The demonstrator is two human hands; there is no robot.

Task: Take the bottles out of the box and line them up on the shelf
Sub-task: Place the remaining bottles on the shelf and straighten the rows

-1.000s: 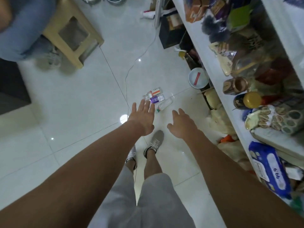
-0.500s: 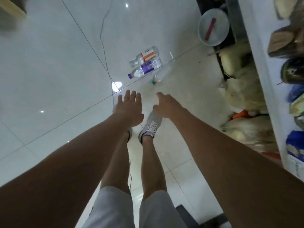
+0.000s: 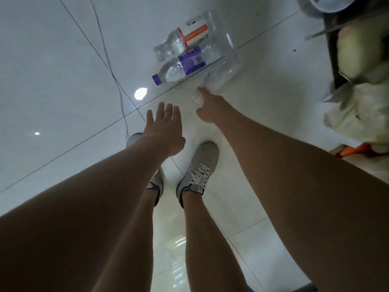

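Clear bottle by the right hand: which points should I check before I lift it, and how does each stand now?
1. Clear bottle lies on the floor, within reach: ok.
2. Right hand grips it: cannot tell; fingertips are at its cap end.
3. Left hand free: ok, open, holding nothing.
4. Purple bottle apart from clear bottle: cannot tell.
5. Cable left of both hands, not across the bottles: ok.

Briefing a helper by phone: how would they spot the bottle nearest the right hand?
On the white tiled floor, ahead of the grey sneakers, three clear plastic bottles lie together. It is the rightmost bottle, by the right hand. Unlike the purple-labelled bottle and orange-banded bottle, it has no label.
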